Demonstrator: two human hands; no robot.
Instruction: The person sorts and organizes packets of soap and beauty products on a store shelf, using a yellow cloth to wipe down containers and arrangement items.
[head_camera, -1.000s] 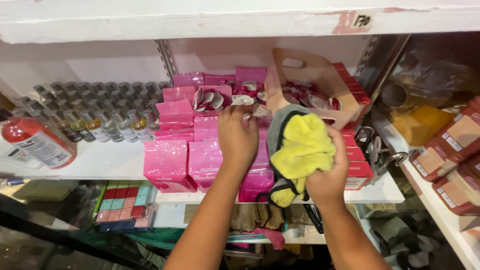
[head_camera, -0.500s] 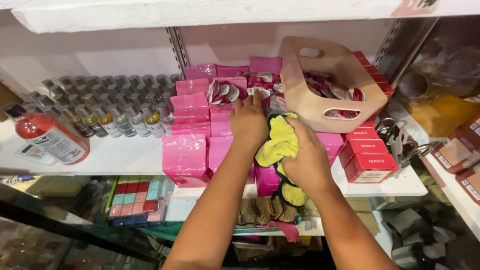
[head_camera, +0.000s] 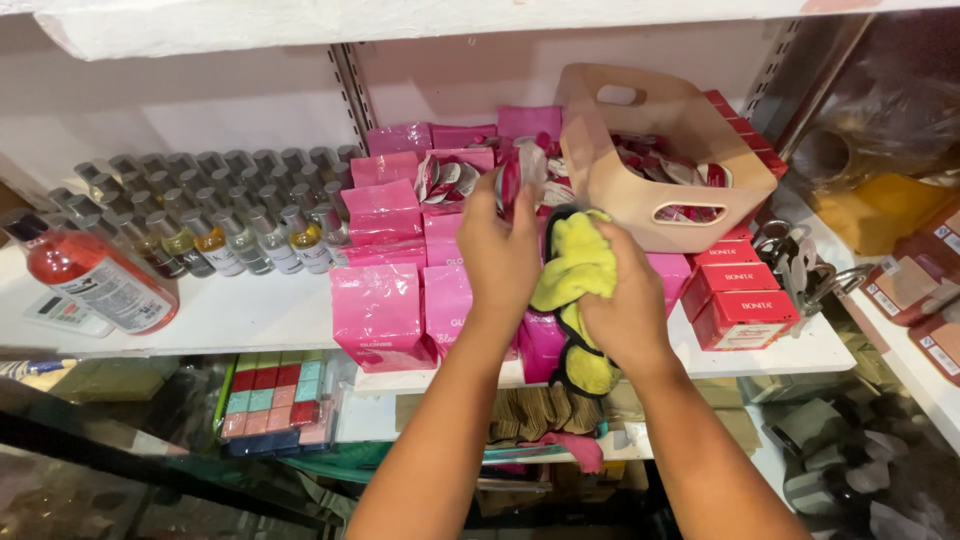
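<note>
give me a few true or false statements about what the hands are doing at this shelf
1. The right hand grips a yellow cloth. True.
2. The left hand rests on the red bottle. False: it holds a small pink sachet up above the pink pouches; the red bottle lies far off to the side.
3. The beige basket sits on red boxes. True.
4. The basket is empty. False: it holds small packets.
5. Rows of small glass bottles stand between the red bottle and the pink pouches. True.
</note>
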